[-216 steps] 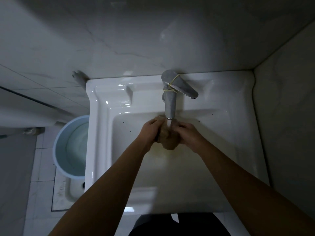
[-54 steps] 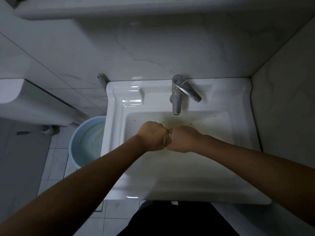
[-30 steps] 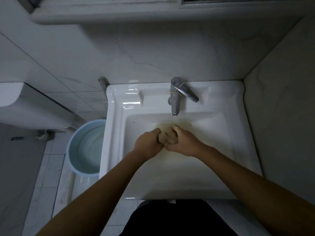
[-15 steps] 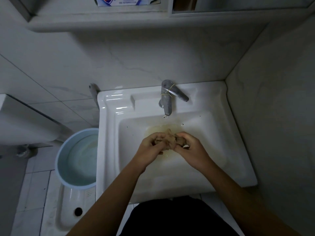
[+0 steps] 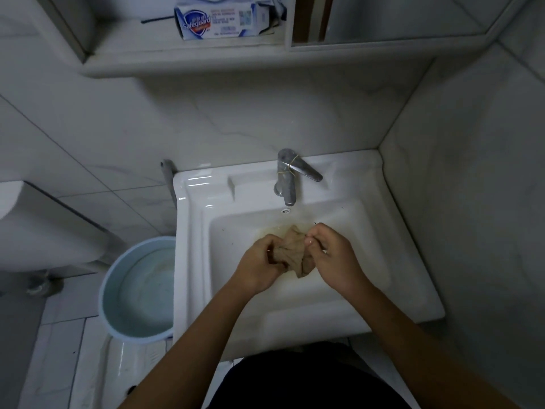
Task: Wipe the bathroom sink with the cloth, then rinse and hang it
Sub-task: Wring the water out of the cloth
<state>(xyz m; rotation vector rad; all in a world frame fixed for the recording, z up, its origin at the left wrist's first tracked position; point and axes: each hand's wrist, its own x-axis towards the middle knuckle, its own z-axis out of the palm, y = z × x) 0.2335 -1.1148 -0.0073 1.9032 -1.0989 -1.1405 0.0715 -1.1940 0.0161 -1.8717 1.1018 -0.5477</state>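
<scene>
Both hands over the sink (image 5: 191, 261) basin. Left hand (image 5: 259, 265) grip is curled around the left edge of the brown cloth (image 5: 290, 249); right hand (image 5: 334, 258) grip pinches its right edge. Cloth is bunched between the 2 grips, above a yellowish stain. Tap (image 5: 287, 178) just beyond the grips, rubber band (image 5: 290, 168) around it. Bucket (image 5: 138, 290) well left of the left grip. Soap box (image 5: 218, 22) on the shelf (image 5: 177, 63) far beyond.

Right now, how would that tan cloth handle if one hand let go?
Probably floppy: the cloth sags crumpled between the left hand and right hand. Likely wet and heavy for its size, given brownish water in the sink.
</scene>
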